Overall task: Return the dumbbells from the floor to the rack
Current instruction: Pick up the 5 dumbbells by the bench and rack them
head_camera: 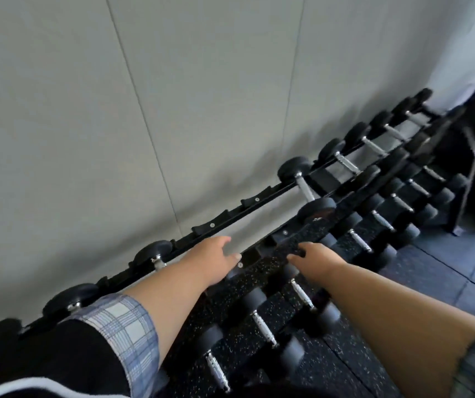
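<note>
A black dumbbell rack [230, 218] runs along the wall, tilted in the head view. Its top tier has empty saddles [255, 199] in the middle, with a round-headed dumbbell [303, 185] to their right and another dumbbell [155, 255] to their left. My left hand [213, 261] hovers over that empty stretch, fingers apart, holding nothing. My right hand [315, 261] is beside it, its fingers curled down over the speckled middle shelf [302, 235], with nothing seen in them. A chrome-handled dumbbell [302, 294] lies on the lower tier just below my right hand.
Several more dumbbells fill the lower tiers [385, 222] and the far end of the top tier [371, 145]. The grey wall [144, 110] is close behind the rack. Dark rubber floor tiles [446, 268] lie to the right, and a black metal frame [469, 179] stands at the rack's far end.
</note>
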The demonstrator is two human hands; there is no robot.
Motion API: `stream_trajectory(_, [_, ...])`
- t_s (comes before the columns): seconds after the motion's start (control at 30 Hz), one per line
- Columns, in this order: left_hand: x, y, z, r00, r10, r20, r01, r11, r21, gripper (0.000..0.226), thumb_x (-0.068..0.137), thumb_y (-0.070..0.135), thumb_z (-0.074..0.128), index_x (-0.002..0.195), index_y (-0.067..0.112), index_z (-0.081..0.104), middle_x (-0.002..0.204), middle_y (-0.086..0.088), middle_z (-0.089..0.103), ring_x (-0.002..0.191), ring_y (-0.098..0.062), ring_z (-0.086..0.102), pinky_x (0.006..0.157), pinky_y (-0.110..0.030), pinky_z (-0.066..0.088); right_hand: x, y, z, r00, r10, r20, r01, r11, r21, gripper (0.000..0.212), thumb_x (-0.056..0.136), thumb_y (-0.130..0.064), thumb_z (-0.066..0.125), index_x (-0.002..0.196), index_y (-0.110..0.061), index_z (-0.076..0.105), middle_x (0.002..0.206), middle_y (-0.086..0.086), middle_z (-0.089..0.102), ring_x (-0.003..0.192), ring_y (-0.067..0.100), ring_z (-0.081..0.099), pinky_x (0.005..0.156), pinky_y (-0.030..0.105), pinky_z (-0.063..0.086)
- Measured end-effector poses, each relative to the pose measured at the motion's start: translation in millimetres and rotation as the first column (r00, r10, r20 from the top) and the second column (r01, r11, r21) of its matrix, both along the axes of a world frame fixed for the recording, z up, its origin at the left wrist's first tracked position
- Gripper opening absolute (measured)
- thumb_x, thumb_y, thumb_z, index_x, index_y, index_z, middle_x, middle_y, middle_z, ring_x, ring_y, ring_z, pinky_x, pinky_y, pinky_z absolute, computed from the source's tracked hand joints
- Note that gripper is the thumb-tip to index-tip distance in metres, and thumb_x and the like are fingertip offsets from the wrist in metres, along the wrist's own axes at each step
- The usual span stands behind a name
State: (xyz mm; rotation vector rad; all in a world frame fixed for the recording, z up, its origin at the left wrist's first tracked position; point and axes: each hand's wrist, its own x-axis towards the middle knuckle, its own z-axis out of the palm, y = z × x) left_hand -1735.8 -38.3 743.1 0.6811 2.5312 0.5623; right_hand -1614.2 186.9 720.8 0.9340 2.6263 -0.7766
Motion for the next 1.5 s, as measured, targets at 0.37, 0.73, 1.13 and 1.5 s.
stream_trajectory(0.37, [140.6,28.1,-17.5,0.814,-0.580,0.021,0.580,0.814,-0.017,0.069,0.080,0.056,0.060,0.142,0.031,0.042,0.144,0.001,0.049,0.128,-0.019,0.048,0.105,-0.033,0.040,262.7,-75.9,-28.8,0.813,-0.582,0.003,0.582,0.813,0.029,0.067,0.090,-0.057,0.058,0.140,-0.013,0.051,0.141,0.012,0.059,0.129,0.033,0.053,0.103,0.038,0.045])
stream_trajectory(0.73, [360.3,111.2,-42.9,0.455,-0.888,0.070,0.890,0.453,-0.041,0.072,0.082,0.054,0.063,0.144,0.026,0.040,0.142,-0.006,0.051,0.125,-0.023,0.052,0.104,-0.033,0.042,510.4,-134.1,-51.6,0.450,-0.884,0.128,0.890,0.456,0.017,0.073,0.089,-0.053,0.062,0.146,-0.011,0.045,0.147,0.012,0.053,0.135,0.033,0.048,0.110,0.040,0.041])
stream_trajectory(1.13, [492.2,217.7,-61.6,0.465,-0.879,0.102,0.883,0.451,-0.133,0.069,0.085,0.052,0.059,0.145,0.027,0.036,0.142,-0.006,0.051,0.123,-0.025,0.053,0.101,-0.037,0.045,632.3,-43.7,-76.3,0.413,-0.900,0.138,0.910,0.406,-0.077,0.073,0.089,-0.050,0.061,0.150,-0.016,0.040,0.150,0.008,0.051,0.136,0.030,0.048,0.110,0.037,0.040])
stream_trajectory(1.5, [461.8,339.1,-53.8,0.560,-0.821,0.114,0.828,0.550,-0.107,0.068,0.085,0.051,0.058,0.145,0.027,0.035,0.145,-0.003,0.047,0.126,-0.022,0.050,0.102,-0.034,0.043,606.1,115.6,-66.0,0.530,-0.827,0.185,0.846,0.530,-0.056,0.066,0.090,-0.050,0.058,0.146,-0.018,0.045,0.147,0.007,0.053,0.132,0.030,0.051,0.107,0.038,0.043])
